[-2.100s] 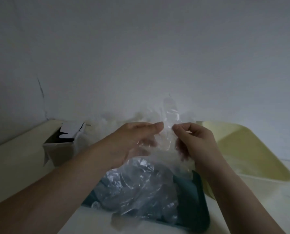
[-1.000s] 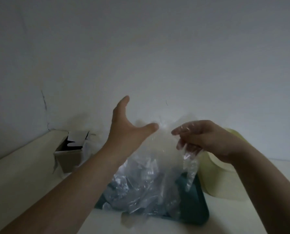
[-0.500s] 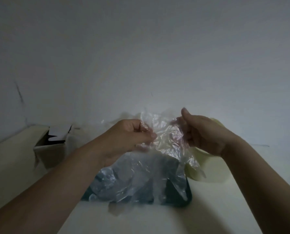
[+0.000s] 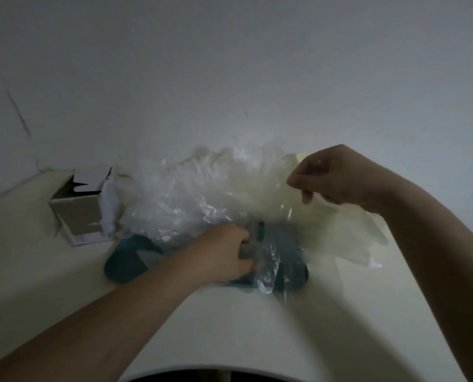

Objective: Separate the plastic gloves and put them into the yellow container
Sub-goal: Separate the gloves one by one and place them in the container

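Note:
My right hand (image 4: 331,177) is raised at the right and pinches a clear plastic glove (image 4: 260,186), which spreads out blurred to its left and hangs below it. The yellow container (image 4: 302,156) lies behind that glove and under my right hand, mostly veiled by the plastic. My left hand (image 4: 224,255) is down in the dark teal container (image 4: 125,261), fingers curled round crumpled plastic gloves (image 4: 268,267) at its near side. A loose heap of more gloves (image 4: 172,199) rises behind it.
An open cardboard box (image 4: 78,213) stands at the back left on the pale table (image 4: 229,326), with a glove hanging from it. A white wall closes the back. The table's front edge curves across the bottom.
My hands have drawn apart: the left dropped into the teal container and gripped the gloves there, while the right swung right and up with one glove towards the yellow container.

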`<state>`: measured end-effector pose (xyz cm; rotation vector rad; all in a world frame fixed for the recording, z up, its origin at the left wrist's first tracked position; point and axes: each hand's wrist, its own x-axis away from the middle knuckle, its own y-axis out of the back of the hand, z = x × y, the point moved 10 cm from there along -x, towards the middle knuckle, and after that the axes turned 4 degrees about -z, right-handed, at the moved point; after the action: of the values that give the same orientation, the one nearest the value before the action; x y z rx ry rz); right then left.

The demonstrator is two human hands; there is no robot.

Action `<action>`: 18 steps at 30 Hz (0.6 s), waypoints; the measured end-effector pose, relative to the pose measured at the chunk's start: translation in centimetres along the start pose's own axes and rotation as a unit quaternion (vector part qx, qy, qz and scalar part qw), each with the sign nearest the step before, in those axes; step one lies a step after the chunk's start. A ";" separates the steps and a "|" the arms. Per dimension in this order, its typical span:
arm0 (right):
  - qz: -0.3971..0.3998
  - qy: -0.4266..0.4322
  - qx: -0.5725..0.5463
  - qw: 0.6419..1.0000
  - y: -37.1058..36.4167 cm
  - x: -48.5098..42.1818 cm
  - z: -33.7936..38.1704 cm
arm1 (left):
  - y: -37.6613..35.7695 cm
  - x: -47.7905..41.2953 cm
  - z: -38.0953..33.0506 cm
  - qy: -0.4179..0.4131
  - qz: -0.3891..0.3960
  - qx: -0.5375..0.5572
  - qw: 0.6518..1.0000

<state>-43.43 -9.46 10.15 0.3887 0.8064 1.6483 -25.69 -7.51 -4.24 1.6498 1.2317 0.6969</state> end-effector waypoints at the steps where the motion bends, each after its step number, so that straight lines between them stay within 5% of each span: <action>1: 0.002 -0.001 0.009 1.000 -0.4 0.0 0.0 | -0.3 -0.4 0.2 0.005 -0.012 -0.010 1.000; 11: 0.096 0.030 -0.005 0.995 -0.9 1.4 0.3 | 4.7 -1.0 1.9 0.025 -0.081 0.161 0.983; 18: 0.147 0.053 -0.083 0.984 -1.5 1.4 1.1 | 10.6 0.4 2.1 0.090 -0.178 0.382 0.903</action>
<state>-41.96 -7.72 9.67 0.3159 0.7078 2.0109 -19.43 -8.49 4.50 1.9027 2.0532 0.1195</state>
